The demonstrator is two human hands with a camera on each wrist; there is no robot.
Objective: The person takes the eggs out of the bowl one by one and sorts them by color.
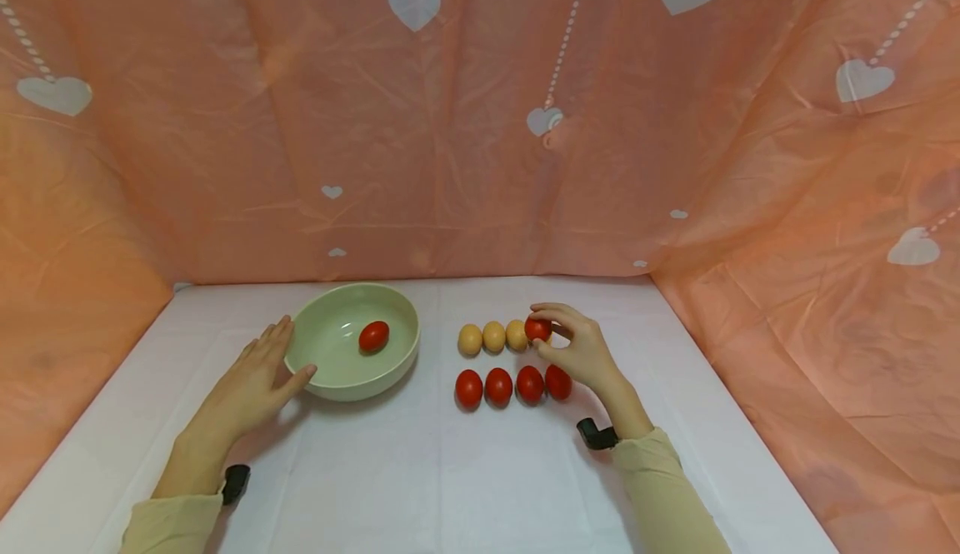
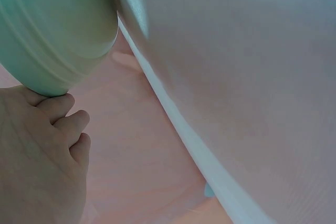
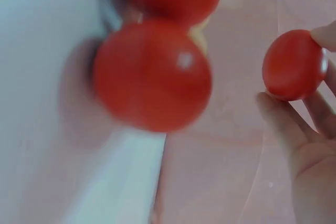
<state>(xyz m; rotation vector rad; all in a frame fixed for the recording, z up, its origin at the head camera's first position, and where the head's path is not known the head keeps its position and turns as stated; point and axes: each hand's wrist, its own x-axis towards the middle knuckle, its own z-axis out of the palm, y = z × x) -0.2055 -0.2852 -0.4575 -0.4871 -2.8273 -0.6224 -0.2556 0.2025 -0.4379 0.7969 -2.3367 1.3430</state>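
Note:
My right hand [image 1: 577, 346] pinches a smooth red egg [image 1: 537, 328] between thumb and fingertips, raised over the right end of a row of tan eggs [image 1: 493, 336]. The right wrist view shows this held red egg [image 3: 294, 65] clear of the table. Nearer to me lies a row of several red eggs [image 1: 498, 386]. To the left stands a pale green bowl [image 1: 330, 329] with one red egg [image 1: 373, 336] lying inside. My left hand [image 1: 251, 383] rests against the bowl's left side, fingers extended and thumb by the near rim; its fingertips touch the bowl's outside [image 2: 58, 30].
A white cloth [image 1: 390, 479] covers the table. Orange-pink curtains [image 1: 450, 162] with white hearts hang behind and at both sides. A dark wrist-worn device [image 1: 596, 435] sits at my right wrist, another [image 1: 236, 484] at my left.

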